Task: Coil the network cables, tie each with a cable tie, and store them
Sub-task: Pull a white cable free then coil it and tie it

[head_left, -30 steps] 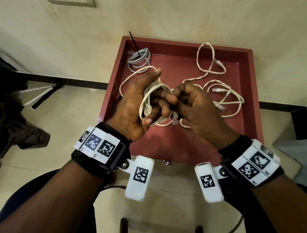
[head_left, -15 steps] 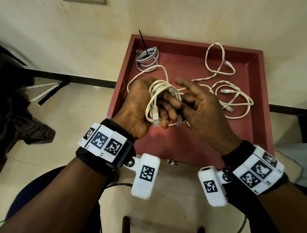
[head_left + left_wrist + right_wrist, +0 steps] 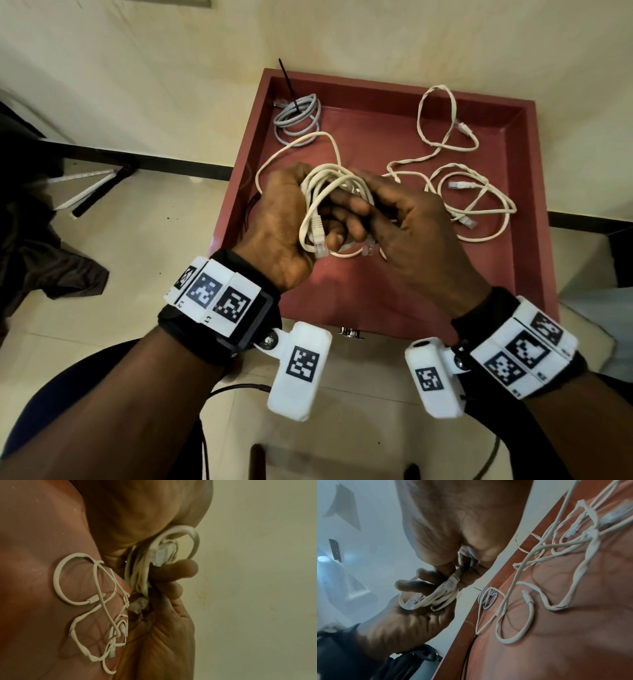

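Cable coil (image 3: 325, 192) gripped between both hands.

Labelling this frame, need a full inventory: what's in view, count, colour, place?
tray: 1, dark red, on the pale floor ahead of the person
coiled cable: 1, off-white, held over the tray's near left part, a plug hanging at its lower end
grey cable: 1, grey, coiled, tray's far left corner
cable tie: 1, black, sticking up from the grey cable
loose cables: off-white, tangled on the tray's right half; count unclear
dark cloth: 1, floor at left
left hand: grips the coiled cable
right hand: fingers curled on the coiled cable
wrist cameras: 2, white
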